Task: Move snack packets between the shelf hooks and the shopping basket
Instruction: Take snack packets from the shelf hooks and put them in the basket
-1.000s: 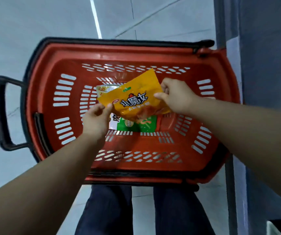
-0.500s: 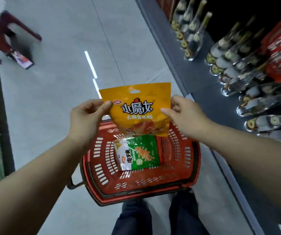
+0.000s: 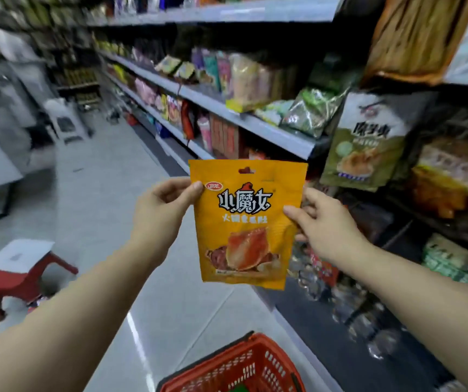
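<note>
Pale grey tiled floor (image 3: 108,193) runs down the aisle. A red mesh basket (image 3: 244,366) sits on it, below the right hand (image 3: 328,227), and a red stool (image 3: 20,273) stands well off past the left hand (image 3: 162,210). Shelves (image 3: 269,131) beyond the right hand are packed with snack bags; a green pouch (image 3: 365,142) hangs nearest.

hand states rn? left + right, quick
Left hand: pinches the left edge of the yellow snack packet.
Right hand: pinches the packet's right edge.
</note>
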Tool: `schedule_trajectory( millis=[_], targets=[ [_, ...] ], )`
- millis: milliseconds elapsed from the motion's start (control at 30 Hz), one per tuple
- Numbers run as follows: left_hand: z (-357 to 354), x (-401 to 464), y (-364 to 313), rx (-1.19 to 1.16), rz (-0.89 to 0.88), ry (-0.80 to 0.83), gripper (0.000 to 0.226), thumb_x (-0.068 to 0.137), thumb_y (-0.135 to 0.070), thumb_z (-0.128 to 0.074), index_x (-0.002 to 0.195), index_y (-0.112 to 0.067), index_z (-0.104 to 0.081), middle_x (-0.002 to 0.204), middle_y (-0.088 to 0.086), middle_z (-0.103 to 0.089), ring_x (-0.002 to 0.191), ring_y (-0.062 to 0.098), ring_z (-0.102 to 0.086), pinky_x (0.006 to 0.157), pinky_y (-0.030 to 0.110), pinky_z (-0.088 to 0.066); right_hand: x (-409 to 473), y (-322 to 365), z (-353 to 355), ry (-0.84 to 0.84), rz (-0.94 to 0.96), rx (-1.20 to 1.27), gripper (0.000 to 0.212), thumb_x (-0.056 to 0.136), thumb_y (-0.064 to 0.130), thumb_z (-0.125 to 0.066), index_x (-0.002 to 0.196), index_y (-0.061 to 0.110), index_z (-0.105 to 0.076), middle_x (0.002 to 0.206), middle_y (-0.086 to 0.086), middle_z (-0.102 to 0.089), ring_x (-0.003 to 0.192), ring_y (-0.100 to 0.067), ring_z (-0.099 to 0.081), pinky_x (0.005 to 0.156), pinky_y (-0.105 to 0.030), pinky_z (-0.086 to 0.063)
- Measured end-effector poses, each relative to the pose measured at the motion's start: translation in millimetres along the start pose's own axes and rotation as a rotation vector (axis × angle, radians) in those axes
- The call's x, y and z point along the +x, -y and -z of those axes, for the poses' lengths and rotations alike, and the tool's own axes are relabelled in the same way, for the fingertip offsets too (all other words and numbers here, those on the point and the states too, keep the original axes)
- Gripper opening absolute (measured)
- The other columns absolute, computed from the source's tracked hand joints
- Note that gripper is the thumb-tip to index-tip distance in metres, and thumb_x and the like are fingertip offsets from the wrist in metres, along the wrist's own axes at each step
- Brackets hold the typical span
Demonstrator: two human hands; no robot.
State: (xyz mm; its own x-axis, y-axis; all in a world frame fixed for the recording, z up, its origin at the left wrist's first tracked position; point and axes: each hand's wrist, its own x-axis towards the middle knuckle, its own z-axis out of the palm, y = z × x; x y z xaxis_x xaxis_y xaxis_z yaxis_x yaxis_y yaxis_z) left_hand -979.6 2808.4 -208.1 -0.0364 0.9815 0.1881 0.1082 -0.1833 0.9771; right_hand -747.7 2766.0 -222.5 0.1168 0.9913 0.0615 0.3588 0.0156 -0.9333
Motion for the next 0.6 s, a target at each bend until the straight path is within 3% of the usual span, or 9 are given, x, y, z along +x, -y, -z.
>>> schedule_trajectory(
  millis=[67, 133, 200, 267, 367, 467, 600],
  targets=[
    [-7.7, 8.6, -46.2, -0.034, -0.068, 0.053, 0.006, 0.087, -0.020, -0.067, 0.092, -0.024, -0.068, 0.086, -0.008, -0.071, 0.073, -0.005, -0.065, 0.060, 0.009, -0.048, -5.8, 42.8, 26.5, -0.064, 0.030, 0.026, 0.009, 0.095, 0.017, -0.054, 0.087, 0.020, -0.057, 0.081, -0.002, -0.064, 0.067, -0.011, -0.061, 0.057, -0.027, -0.054],
    [-18.0, 14.5, -87.7, -0.047, -0.117, 0.122, 0.017, 0.087, -0.017, -0.067, 0.103, -0.023, -0.066, 0.091, -0.005, -0.070, 0.075, 0.000, -0.065, 0.061, 0.013, -0.050, -14.0, 80.8, 53.1, -0.141, 0.065, -0.001, 0.010, 0.095, 0.020, -0.055, 0.086, 0.024, -0.058, 0.084, 0.001, -0.067, 0.073, -0.015, -0.063, 0.064, -0.036, -0.058],
    [-30.5, 15.7, -121.2, -0.043, -0.134, 0.207, 0.024, 0.087, -0.013, -0.066, 0.111, -0.019, -0.062, 0.089, -0.005, -0.070, 0.067, -0.001, -0.065, 0.056, 0.013, -0.050, -24.9, 110.4, 79.9, -0.216, 0.097, -0.014, 0.005, 0.095, 0.019, -0.054, 0.095, 0.016, -0.058, 0.091, -0.005, -0.070, 0.082, -0.024, -0.067, 0.071, -0.045, -0.059],
    [-45.6, 14.9, -148.2, -0.040, -0.135, 0.263, 0.020, 0.088, -0.014, -0.066, 0.108, -0.013, -0.065, 0.089, -0.001, -0.072, 0.070, 0.006, -0.069, 0.057, 0.018, -0.054, -36.4, 134.5, 107.0, -0.300, 0.109, -0.041, 0.015, 0.095, 0.022, -0.054, 0.104, 0.009, -0.056, 0.099, -0.012, -0.070, 0.086, -0.031, -0.068, 0.072, -0.049, -0.058],
    [-75.5, 12.8, -183.8, -0.039, -0.154, 0.310, 0.012, 0.088, -0.021, -0.068, 0.097, -0.015, -0.070, 0.092, 0.003, -0.074, 0.088, 0.021, -0.070, 0.076, 0.036, -0.058, -56.2, 161.0, 147.5, -0.393, 0.128, -0.068, 0.015, 0.095, 0.023, -0.055, 0.101, 0.010, -0.056, 0.093, -0.014, -0.070, 0.080, -0.033, -0.068, 0.066, -0.051, -0.058],
    [-113.9, 9.9, -215.5, -0.078, -0.177, 0.380, 0.004, 0.089, -0.020, -0.066, 0.086, -0.020, -0.069, 0.077, -0.008, -0.073, 0.073, 0.005, -0.069, 0.061, 0.019, -0.053, -73.0, 175.5, 189.1, -0.491, 0.118, -0.130, 0.019, 0.094, 0.029, -0.056, 0.095, 0.010, -0.053, 0.089, -0.023, -0.067, 0.081, -0.044, -0.064, 0.064, -0.054, -0.055],
    [-169.6, 5.6, -254.8, -0.080, -0.212, 0.430, 0.005, 0.089, -0.021, -0.066, 0.086, -0.018, -0.069, 0.080, -0.004, -0.071, 0.069, 0.009, -0.064, 0.051, 0.014, -0.045, -93.5, 191.1, 240.3, -0.646, 0.134, -0.144, 0.022, 0.091, 0.027, -0.060, 0.080, 0.012, -0.048, 0.074, -0.019, -0.066, 0.065, -0.043, -0.060, 0.060, -0.057, -0.052]
  ],
)
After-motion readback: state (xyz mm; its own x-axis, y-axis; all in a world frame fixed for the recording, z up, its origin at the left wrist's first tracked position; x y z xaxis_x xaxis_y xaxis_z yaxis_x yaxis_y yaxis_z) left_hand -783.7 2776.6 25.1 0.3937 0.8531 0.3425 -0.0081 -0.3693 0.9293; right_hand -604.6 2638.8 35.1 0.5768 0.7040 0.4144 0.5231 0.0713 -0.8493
